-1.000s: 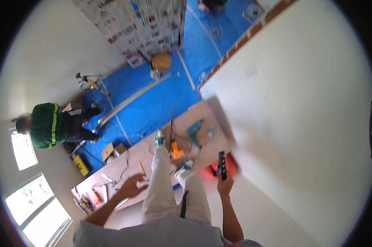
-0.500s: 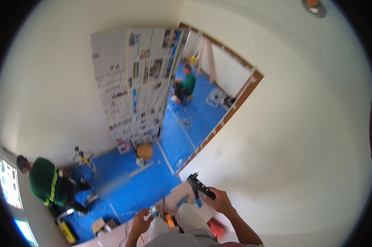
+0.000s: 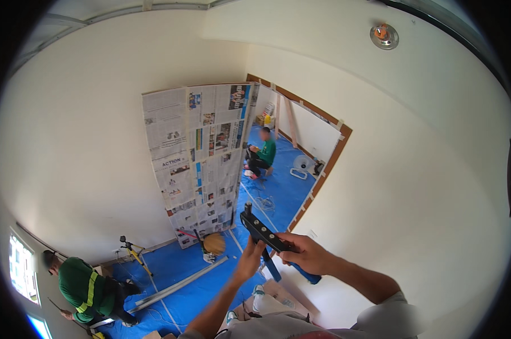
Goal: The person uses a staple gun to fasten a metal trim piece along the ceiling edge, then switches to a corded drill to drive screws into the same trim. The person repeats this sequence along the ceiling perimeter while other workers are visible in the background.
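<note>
Tool [image 3: 264, 233] raised higher than before, view tilted up.
Right hand [image 3: 307, 255] grips it; left hand [image 3: 250, 261] closes on its blue handle [image 3: 271, 266].

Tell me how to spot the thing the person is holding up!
Find the doorway with the brown frame. Just below it, both hands, left hand and right hand, grip a long black bar with small round holes, tilted, unlike the grey rail on the blue floor.

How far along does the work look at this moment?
Done: blue sheeting covers the floor, newspaper masks one wall. In hand: the right hand grips a black tool; the left hand touches it. Left: no finished work shows on the white walls.
</note>
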`<action>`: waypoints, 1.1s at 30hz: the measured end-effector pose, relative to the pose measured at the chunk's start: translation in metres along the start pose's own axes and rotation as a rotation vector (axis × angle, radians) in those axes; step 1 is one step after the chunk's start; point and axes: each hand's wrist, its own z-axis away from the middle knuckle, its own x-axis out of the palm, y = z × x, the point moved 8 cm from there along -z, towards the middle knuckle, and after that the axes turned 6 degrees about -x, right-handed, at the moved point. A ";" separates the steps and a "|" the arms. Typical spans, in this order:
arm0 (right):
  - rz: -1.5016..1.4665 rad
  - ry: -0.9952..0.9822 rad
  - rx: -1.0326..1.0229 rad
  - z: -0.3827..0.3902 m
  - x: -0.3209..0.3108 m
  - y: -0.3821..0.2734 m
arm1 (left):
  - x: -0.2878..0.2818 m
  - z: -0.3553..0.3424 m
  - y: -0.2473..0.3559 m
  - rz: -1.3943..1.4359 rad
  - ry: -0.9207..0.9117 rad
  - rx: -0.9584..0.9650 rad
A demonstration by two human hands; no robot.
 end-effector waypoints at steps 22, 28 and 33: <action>0.298 0.489 -0.968 -0.165 -0.129 -0.106 | -0.033 -0.140 0.320 -0.884 0.222 -0.042; -0.356 0.066 -1.198 -0.259 -0.187 -0.170 | 0.002 -0.168 0.430 -1.177 0.166 -0.014; -0.754 0.055 -1.186 -0.295 -0.207 -0.229 | 0.034 -0.205 0.500 -1.473 0.127 0.180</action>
